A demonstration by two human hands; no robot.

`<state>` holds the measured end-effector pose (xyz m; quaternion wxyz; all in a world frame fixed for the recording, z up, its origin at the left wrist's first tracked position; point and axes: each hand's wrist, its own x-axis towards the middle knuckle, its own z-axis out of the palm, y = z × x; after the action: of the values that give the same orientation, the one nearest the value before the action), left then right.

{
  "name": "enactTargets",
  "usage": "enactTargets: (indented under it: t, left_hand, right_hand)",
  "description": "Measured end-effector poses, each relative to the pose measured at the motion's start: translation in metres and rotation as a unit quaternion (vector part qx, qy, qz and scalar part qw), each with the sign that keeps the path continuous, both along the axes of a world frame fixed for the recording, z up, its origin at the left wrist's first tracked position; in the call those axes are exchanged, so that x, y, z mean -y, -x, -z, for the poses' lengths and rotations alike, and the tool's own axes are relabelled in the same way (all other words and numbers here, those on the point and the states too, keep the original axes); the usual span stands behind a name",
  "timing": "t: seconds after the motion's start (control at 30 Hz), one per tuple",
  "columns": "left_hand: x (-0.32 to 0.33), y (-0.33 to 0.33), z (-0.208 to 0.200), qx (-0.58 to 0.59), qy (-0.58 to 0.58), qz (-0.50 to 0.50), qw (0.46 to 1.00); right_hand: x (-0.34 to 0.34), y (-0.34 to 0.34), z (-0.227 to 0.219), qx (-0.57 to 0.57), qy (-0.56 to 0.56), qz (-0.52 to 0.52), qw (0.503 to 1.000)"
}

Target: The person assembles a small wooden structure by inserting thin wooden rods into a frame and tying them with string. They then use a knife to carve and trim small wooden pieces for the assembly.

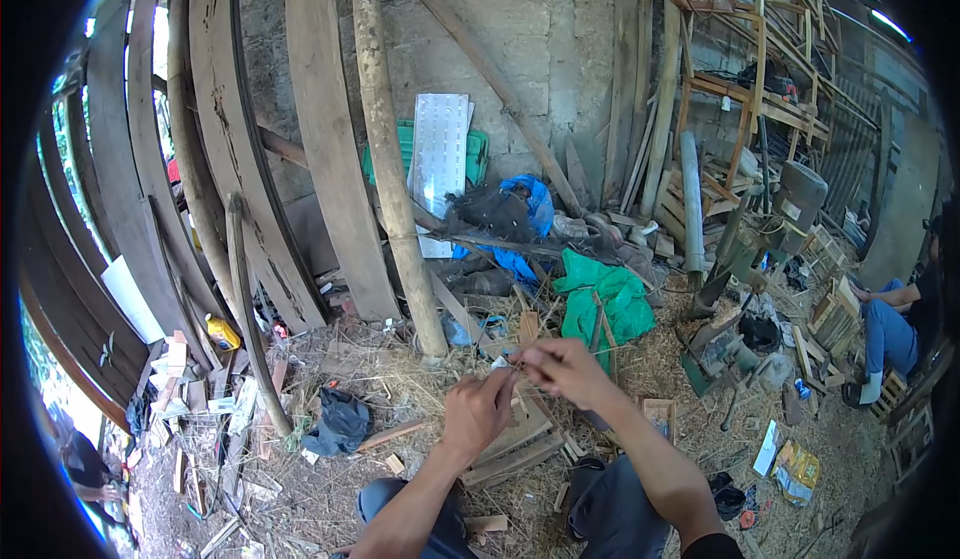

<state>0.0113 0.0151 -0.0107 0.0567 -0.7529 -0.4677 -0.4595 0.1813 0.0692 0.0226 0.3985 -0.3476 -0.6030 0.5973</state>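
Note:
My left hand (478,411) and my right hand (572,372) are raised close together in front of my knees. Both are closed, with the fingertips almost meeting around a small thin thing that I cannot make out. A wooden piece (528,329) stands upright just beyond my hands. Under them, between my legs, lie wooden boards (515,459), partly hidden by my forearms. To the right of these is a small open wooden box (659,414).
A green plastic sheet (600,304) lies ahead beside a debris heap. A pole (385,159) and planks lean on the block wall. A black bag (342,422) and wood scraps litter the ground at left; a yellow bag (796,472) lies right. Another person (890,334) sits far right.

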Motion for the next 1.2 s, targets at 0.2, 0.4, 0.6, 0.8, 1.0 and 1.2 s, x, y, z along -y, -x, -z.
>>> enactTargets:
  t: [0.2,0.4,0.6,0.8,1.0,1.2]
  left_hand:
    - [0.006,0.007,-0.005,0.03,0.022,0.006,0.999]
    - [-0.001,0.01,0.001,0.07,0.072,-0.009,0.995]
    - [0.001,0.005,0.002,0.084,0.055,0.016,0.995]
    - [0.006,0.011,0.001,0.063,0.054,0.028,0.996]
    - [0.004,0.011,-0.005,0.109,0.125,0.021,0.986]
    - [0.0,0.006,-0.001,0.114,0.122,0.05,0.985]
  right_hand:
    - [-0.029,-0.026,-0.002,-0.112,0.006,0.125,0.986]
    - [-0.009,-0.016,-0.003,-0.129,0.029,0.058,0.989]
    - [-0.007,-0.004,0.004,-0.055,0.001,-0.015,0.998]
    - [-0.038,-0.048,0.001,-0.133,-0.025,0.154,0.979]
    - [-0.011,-0.018,-0.002,-0.075,-0.023,0.063,0.995]
    - [-0.002,0.006,0.004,-0.024,-0.007,-0.035,0.999]
